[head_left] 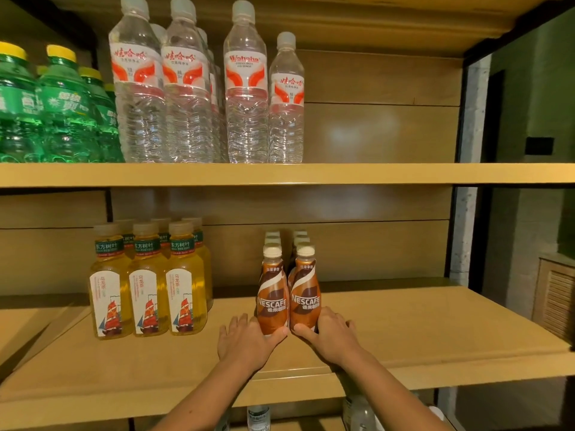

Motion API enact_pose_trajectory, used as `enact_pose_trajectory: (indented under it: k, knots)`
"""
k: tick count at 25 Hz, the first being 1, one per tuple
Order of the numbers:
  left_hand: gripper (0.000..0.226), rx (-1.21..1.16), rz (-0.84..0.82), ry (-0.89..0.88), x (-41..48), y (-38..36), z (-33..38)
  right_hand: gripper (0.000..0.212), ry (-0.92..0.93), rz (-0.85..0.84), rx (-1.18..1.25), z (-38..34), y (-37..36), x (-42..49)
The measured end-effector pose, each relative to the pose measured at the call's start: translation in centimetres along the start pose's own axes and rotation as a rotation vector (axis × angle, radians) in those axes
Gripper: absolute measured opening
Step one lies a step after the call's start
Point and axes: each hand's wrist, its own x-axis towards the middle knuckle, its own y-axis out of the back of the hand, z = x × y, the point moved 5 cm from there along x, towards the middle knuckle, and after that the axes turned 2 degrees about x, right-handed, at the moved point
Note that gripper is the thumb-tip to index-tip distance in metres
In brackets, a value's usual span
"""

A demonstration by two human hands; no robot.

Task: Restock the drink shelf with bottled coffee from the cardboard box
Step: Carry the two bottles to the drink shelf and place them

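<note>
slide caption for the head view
Left hand and right hand grip the two front brown plastic coffee bottles on the tan wooden shelf, beside yellow tea bottles.

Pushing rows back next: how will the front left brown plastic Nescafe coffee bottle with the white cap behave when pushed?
The left coffee bottle, beside the right coffee bottle, is tall and narrow, so probably tips if pushed high; the left hand grips low. Its glossy sleeve and the smooth shelf suggest easy sliding.

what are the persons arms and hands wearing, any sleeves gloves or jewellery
The left hand and right hand wear no gloves, and no watch, bracelet or ring shows. No sleeves are in view either: the arms are bare down to the picture's lower edge.
</note>
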Motion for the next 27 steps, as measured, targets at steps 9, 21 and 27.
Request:
enact_pose_trajectory:
  k: [9, 21, 27]
  knots:
    - [0.108, -0.009, -0.062, 0.108, -1.0, 0.9, 0.1, 0.116, -0.043, 0.038, 0.012, -0.1, 0.2, -0.3]
    - [0.076, -0.304, 0.23, -0.842, -14.2, 6.4, 17.5, 0.079, -0.019, 0.235, -0.189, 9.9, 17.6, -19.5]
    - [0.086, -0.133, -0.073, -1.093, -24.5, 3.3, 36.4, 0.078, -0.394, 0.241, -0.6, 20.9, 28.1, -35.1]
